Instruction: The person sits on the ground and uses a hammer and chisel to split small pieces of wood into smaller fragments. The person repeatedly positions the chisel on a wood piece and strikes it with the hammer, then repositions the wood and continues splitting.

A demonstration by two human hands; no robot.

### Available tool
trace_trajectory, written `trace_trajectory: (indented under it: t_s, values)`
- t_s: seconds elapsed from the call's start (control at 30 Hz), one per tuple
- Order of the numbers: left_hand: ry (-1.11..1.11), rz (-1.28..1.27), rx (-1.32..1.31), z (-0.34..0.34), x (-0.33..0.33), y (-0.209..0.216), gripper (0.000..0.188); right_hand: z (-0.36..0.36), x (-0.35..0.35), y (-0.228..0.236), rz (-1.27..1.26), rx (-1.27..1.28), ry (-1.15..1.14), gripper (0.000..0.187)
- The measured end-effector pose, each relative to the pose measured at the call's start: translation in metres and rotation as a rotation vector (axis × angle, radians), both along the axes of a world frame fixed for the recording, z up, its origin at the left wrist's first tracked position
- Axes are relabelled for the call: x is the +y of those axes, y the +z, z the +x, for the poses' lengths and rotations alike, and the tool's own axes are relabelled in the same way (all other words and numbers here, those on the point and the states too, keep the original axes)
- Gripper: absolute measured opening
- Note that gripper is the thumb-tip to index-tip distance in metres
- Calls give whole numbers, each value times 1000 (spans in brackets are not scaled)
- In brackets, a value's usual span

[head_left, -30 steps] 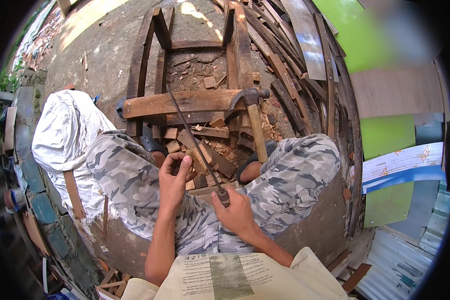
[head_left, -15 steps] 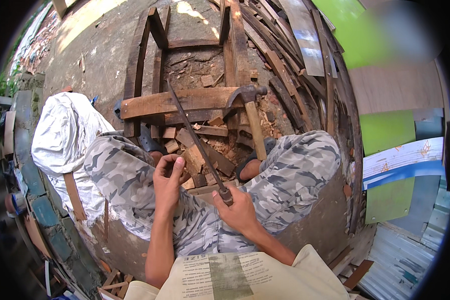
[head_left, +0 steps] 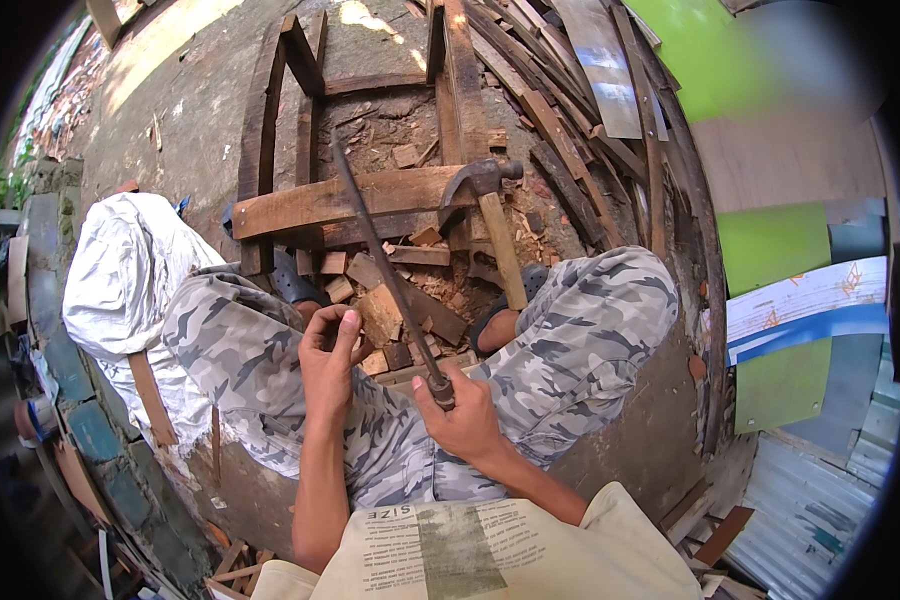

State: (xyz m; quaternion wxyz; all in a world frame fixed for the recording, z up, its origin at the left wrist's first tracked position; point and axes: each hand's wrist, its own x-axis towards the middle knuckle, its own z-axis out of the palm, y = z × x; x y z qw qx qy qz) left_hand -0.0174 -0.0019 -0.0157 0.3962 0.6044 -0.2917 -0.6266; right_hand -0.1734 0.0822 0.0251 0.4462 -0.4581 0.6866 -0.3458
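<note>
My right hand [head_left: 463,410] is closed around the short brown handle of a long, narrow, dark metal blade [head_left: 378,245]. It slants up and away to the left. Left of the blade, my left hand [head_left: 328,355] is raised with fingers curled and thumb pressed toward them; whatever is in them, if anything, is hidden. A claw hammer [head_left: 504,245] with a wooden handle rests with its head on a brown wooden beam [head_left: 345,203], handle pointing toward me. Past the blade's tip, the beam lies across a dark wooden frame [head_left: 262,130].
Wood offcuts [head_left: 432,318] and chips lie between my feet. A white sack [head_left: 130,270] sits at the left beside a block wall [head_left: 90,425]. Long planks [head_left: 560,140] are piled at the right, along green panels [head_left: 775,260] and corrugated metal sheet [head_left: 800,510].
The view has shifted slightly. Both hands stay in nearly the same pose, the right still gripping the blade's handle. The hammer and beam keep their places relative to each other.
</note>
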Motion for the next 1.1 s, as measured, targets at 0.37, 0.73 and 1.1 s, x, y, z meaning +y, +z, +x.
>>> trace_trajectory:
  t_s: [0.37,0.73,1.1]
  values:
    - [1,14,24,1,3,0,21,2,2,1,42,-20,5,21]
    - [-29,-11,76,-3,2,3,23,0,2,-2,41,-9,18,23]
    - [-1,2,27,-2,1,5,22,6,0,-17,36,128,98,24]
